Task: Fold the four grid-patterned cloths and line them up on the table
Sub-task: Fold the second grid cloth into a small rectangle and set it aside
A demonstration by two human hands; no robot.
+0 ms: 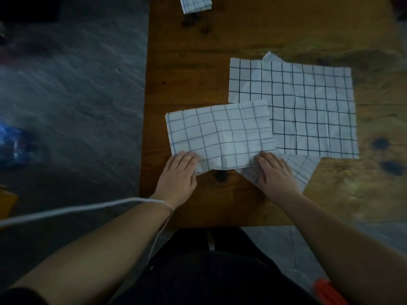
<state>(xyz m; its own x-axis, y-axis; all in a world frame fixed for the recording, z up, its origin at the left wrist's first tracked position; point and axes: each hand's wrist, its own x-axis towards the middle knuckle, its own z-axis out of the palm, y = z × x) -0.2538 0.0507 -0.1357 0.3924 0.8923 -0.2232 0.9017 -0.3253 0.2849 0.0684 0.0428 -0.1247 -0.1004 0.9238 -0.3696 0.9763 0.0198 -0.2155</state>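
Note:
A half-folded white cloth with a dark grid (220, 134) lies on the wooden table (198, 69) in front of me. My left hand (179, 172) grips its near left corner, and my right hand (275, 172) grips its near right corner. Behind it to the right, an unfolded grid cloth (308, 111) lies flat on top of another spread cloth (244, 78). A corner of grid cloth (301, 170) shows under my right hand. A small folded grid cloth (195, 4) sits at the far edge of the view.
The table's left edge runs down near x 650, with dark grey floor (72, 95) beyond it. A white cord (77, 209) crosses my left wrist. A blue object (13, 144) lies on the floor at left. An orange item (328, 291) shows at bottom right.

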